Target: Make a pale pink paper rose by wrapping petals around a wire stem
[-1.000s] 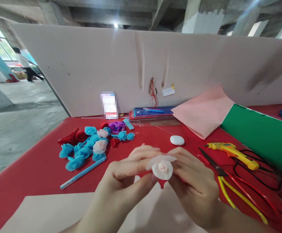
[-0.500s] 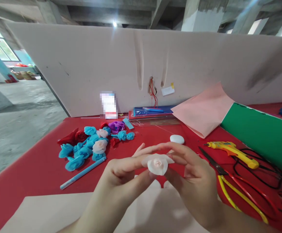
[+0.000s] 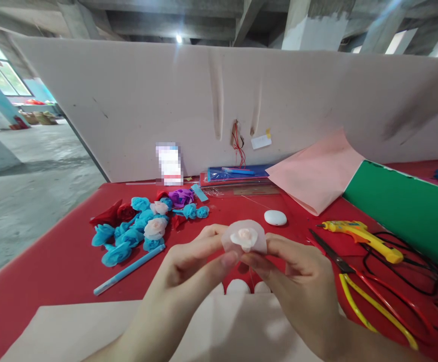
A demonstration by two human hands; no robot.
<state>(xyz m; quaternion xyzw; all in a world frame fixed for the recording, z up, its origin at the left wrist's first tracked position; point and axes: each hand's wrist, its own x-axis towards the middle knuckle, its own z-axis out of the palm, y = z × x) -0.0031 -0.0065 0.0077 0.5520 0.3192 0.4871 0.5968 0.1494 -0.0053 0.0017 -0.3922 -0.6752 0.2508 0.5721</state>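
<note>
A pale pink paper flower (image 3: pixel 246 236) is held up in the middle, between my two hands. My left hand (image 3: pixel 198 261) pinches its left side between thumb and forefinger. On the other side my right hand (image 3: pixel 294 266) grips it the same way, thumb low near the base. A wide outer petal stands up behind the small rolled centre. Below, several rounded white petal pieces (image 3: pixel 238 287) lie along the top edge of a pale pink paper sheet (image 3: pixel 86 322). My wrists and forearms cover part of that sheet.
Blue crepe flowers (image 3: pixel 130 236), with pink, red and purple ones, lie left by a blue pen (image 3: pixel 128 269). To the right are scissors (image 3: pixel 341 264), a yellow glue gun (image 3: pixel 362 239) with black cord, and a white oval case (image 3: pixel 275 217). Pink paper (image 3: pixel 317 171) and a green sheet (image 3: pixel 403 216) lie behind.
The flower has tilted, so its wide petal now stands up behind the centre. My fingers have drawn lower and closer around its base, and more of the loose petals shows below.
</note>
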